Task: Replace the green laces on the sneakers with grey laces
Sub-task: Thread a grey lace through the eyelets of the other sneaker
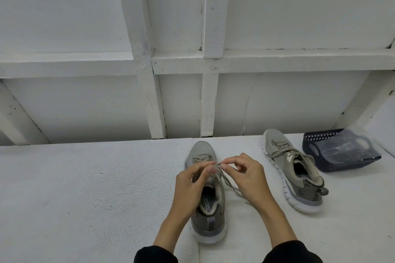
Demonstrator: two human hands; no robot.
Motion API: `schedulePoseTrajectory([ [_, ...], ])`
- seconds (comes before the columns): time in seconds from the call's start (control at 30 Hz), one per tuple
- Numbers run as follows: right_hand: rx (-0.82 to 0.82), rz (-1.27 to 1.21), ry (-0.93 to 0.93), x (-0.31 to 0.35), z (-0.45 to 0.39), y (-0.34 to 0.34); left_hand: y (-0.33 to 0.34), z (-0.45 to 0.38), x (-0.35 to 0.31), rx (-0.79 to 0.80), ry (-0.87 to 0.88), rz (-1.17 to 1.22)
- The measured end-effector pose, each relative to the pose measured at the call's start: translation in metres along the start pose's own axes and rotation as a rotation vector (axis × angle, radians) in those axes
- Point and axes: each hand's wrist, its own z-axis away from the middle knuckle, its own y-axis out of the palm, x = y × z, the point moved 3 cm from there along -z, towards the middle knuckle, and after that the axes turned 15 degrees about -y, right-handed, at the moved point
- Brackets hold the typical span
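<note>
Near the table's back edge, at the middle: near sneaker, toe toward the wall. Left grip and right grip over its tongue, each pinching the lace, hiding the upper eyelets. Well apart to the right, second sneaker, laced, tilted. Just beyond, by the right edge, dark basket holding a clear bag.

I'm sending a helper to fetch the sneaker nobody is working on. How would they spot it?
Start at the dark basket by the wall on the white surface's right side. The sneaker lies just left of it, tipped on its side. Unlike the upright sneaker between the hands, it is untouched.
</note>
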Motion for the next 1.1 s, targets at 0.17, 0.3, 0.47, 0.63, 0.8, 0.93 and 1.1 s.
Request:
schedulePoseTrajectory([
  [0.17,-0.002,0.017,-0.025,0.002,-0.001,0.000,-0.004,-0.002,0.003,-0.123,0.005,0.011],
  [0.3,0.010,0.034,-0.020,0.002,0.000,0.002,-0.006,-0.002,0.003,-0.157,0.011,0.013],
  [0.47,0.064,0.002,-0.019,0.004,0.000,0.006,-0.009,-0.004,0.004,-0.172,0.006,0.006],
  [0.63,0.125,-0.083,0.032,0.005,0.001,0.013,-0.010,-0.005,0.005,-0.194,0.025,0.015],
  [0.8,0.092,0.144,-0.019,-0.006,0.002,0.020,-0.023,-0.009,0.014,-0.246,-0.045,-0.155],
  [0.93,0.135,0.365,-0.059,-0.008,0.003,0.032,-0.036,-0.011,0.026,-0.253,-0.182,-0.261],
  [1.1,0.210,0.387,-0.104,-0.011,0.009,0.051,-0.039,-0.012,0.037,-0.227,-0.209,-0.185],
])
